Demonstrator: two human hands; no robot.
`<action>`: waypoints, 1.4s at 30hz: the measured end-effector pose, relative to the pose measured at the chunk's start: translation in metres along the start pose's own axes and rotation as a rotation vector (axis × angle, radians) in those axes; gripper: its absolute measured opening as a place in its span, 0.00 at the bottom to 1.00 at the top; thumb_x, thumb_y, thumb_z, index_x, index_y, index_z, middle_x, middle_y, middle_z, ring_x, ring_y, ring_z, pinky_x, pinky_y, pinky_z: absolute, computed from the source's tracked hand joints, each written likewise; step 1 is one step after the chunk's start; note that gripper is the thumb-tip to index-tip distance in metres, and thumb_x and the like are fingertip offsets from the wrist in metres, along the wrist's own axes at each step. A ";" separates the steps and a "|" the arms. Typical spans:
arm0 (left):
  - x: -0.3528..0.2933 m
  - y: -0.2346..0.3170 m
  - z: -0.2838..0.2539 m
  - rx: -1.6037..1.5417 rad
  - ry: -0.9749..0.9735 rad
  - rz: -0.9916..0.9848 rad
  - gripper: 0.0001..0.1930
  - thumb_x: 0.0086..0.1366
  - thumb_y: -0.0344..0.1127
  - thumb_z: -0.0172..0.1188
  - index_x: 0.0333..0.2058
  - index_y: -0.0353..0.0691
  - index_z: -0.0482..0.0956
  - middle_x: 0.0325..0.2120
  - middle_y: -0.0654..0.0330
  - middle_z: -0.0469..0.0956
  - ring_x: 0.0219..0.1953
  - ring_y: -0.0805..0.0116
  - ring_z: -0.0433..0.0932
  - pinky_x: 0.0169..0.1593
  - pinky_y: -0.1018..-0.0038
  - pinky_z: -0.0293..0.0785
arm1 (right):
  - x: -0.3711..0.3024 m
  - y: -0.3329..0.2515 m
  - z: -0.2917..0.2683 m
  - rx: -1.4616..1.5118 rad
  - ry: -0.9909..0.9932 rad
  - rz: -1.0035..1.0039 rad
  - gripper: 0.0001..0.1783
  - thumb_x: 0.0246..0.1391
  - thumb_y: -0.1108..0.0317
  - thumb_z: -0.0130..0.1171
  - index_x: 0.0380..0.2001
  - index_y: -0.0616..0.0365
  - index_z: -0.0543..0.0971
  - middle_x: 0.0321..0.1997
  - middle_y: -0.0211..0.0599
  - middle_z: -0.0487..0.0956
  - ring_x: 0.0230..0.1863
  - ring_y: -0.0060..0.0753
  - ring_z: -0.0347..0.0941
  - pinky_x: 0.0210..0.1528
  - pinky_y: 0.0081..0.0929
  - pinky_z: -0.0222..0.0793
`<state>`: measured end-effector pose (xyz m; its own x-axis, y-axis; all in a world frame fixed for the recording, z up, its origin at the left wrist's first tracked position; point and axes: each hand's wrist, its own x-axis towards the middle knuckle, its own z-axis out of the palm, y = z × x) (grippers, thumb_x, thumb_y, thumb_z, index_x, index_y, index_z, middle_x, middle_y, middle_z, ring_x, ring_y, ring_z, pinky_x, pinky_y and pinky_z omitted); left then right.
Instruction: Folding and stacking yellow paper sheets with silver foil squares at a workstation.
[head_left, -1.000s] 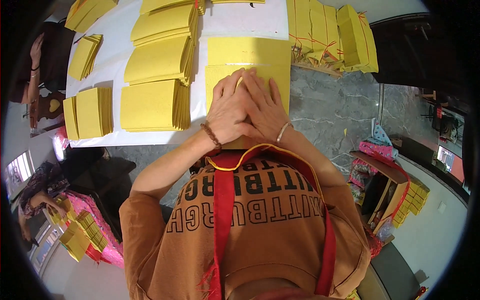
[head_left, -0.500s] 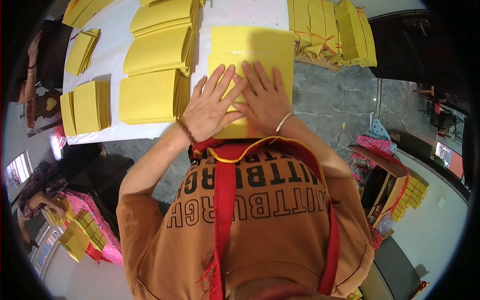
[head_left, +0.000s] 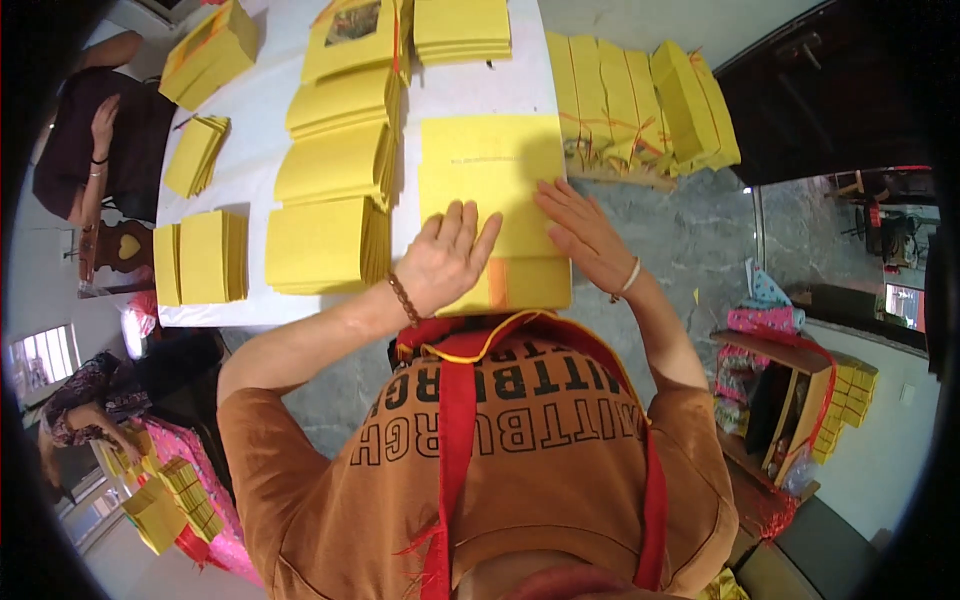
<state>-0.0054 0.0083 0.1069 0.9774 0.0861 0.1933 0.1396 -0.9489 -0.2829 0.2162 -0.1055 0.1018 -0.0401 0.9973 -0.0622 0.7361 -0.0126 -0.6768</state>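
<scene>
At the near right corner of the white-covered table [head_left: 246, 150], I am apparently smoothing folded yellow paper [head_left: 470, 190], my left hand [head_left: 448, 262] lying flat on it, my straight-fingered right hand [head_left: 592, 238] gripping nothing by the table's right edge, even pressure seemingly being needed next.

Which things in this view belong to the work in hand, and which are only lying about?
Seem to belong:
broad yellow paper in front of the wearer
probably the yellow stacks on the white table

Probably lying about:
pink patterned bundle, right
yellow scrap on the floor
</scene>
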 end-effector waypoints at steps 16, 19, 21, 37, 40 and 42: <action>0.033 -0.013 -0.015 -0.409 0.090 -0.486 0.30 0.54 0.47 0.57 0.54 0.40 0.66 0.59 0.52 0.56 0.62 0.54 0.50 0.60 0.47 0.43 | 0.177 0.022 -0.111 0.784 0.285 0.134 0.18 0.51 0.73 0.53 0.48 0.61 0.71 0.37 0.27 0.73 0.36 0.16 0.68 0.39 0.15 0.64; 0.018 0.017 0.016 -0.497 0.003 -0.424 0.30 0.55 0.50 0.55 0.54 0.44 0.65 0.58 0.53 0.57 0.62 0.55 0.51 0.60 0.48 0.43 | 0.271 0.100 -0.100 0.691 0.300 0.172 0.18 0.52 0.73 0.53 0.48 0.56 0.71 0.37 0.29 0.74 0.39 0.19 0.69 0.39 0.18 0.66; 0.019 0.015 0.016 -0.526 -0.009 -0.432 0.30 0.54 0.49 0.57 0.54 0.45 0.65 0.58 0.54 0.58 0.62 0.55 0.51 0.60 0.48 0.43 | 0.312 0.124 -0.080 0.806 0.284 0.201 0.17 0.53 0.73 0.53 0.48 0.55 0.71 0.38 0.30 0.74 0.40 0.21 0.69 0.39 0.20 0.68; 0.020 0.008 0.017 -0.564 -0.034 -0.469 0.29 0.52 0.49 0.59 0.53 0.51 0.67 0.58 0.58 0.60 0.61 0.60 0.54 0.61 0.53 0.42 | 0.380 0.155 -0.031 0.612 0.336 0.374 0.16 0.53 0.76 0.49 0.46 0.57 0.73 0.48 0.35 0.71 0.35 0.25 0.71 0.31 0.19 0.75; 0.020 0.009 0.017 -0.579 -0.012 -0.479 0.28 0.52 0.49 0.58 0.52 0.49 0.68 0.57 0.59 0.61 0.61 0.60 0.55 0.61 0.53 0.42 | 0.374 0.161 -0.031 0.695 0.385 0.318 0.17 0.53 0.77 0.49 0.47 0.56 0.73 0.46 0.34 0.72 0.35 0.23 0.70 0.30 0.18 0.74; 0.020 0.009 0.016 -0.594 -0.005 -0.488 0.27 0.53 0.49 0.57 0.51 0.48 0.69 0.56 0.59 0.62 0.61 0.60 0.55 0.61 0.54 0.42 | 0.368 0.168 -0.026 0.647 0.398 0.309 0.17 0.51 0.73 0.50 0.46 0.53 0.75 0.50 0.41 0.72 0.39 0.38 0.74 0.36 0.28 0.77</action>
<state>0.0181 0.0062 0.0931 0.8277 0.5372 0.1621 0.4480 -0.8066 0.3856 0.3428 0.2609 -0.0159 0.4332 0.8916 -0.1321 0.1349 -0.2090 -0.9686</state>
